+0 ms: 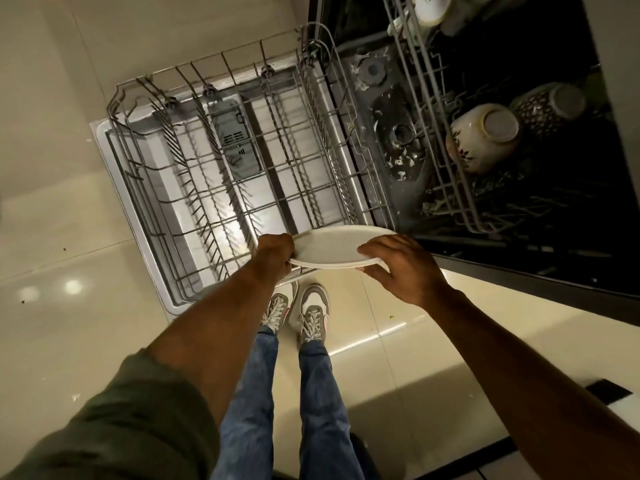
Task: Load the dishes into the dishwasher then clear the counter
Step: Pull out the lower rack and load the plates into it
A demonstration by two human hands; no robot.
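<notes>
I hold a white plate (332,245) nearly level above the near edge of the pulled-out lower rack (221,168), which is an empty wire basket over the open dishwasher door (138,216). My left hand (275,256) grips the plate's left rim. My right hand (398,268) holds its right rim, with the fingers over the top. The upper rack (443,133) at the right carries a cream floral mug (485,136), a dark patterned mug (550,107) and a white cup (429,6).
The dishwasher tub floor (391,126) with its filter shows between the racks. A dark counter front (519,268) runs along the right. Glossy tiled floor (69,254) surrounds the door, and my feet in sneakers (298,313) stand just before it.
</notes>
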